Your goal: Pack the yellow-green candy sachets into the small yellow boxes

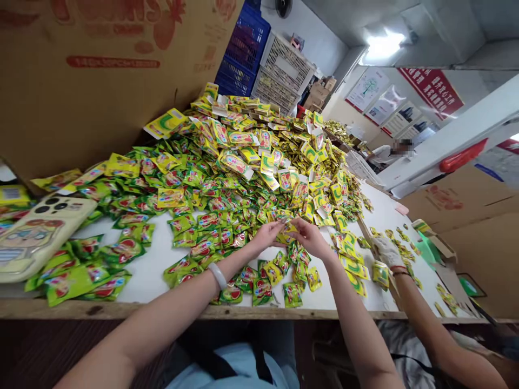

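Head view: left of the heap [279,138] of stiff boxes [235,163] and crinkled, glossy pouches [211,220], a smooth, round-cornered phone [42,232] could slide if the slick pouches around it shift. At the heap's near foot, the left hand [267,236] and right hand [310,237] pinch a small yellow packet [287,235], whose slippery film could escape a loose hold, while jostling might tumble boxes onto them.

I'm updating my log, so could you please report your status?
Left hand, right hand: both on yellow packet. Packet pile close ahead. Neighbour's gloved hand apart, rightward.
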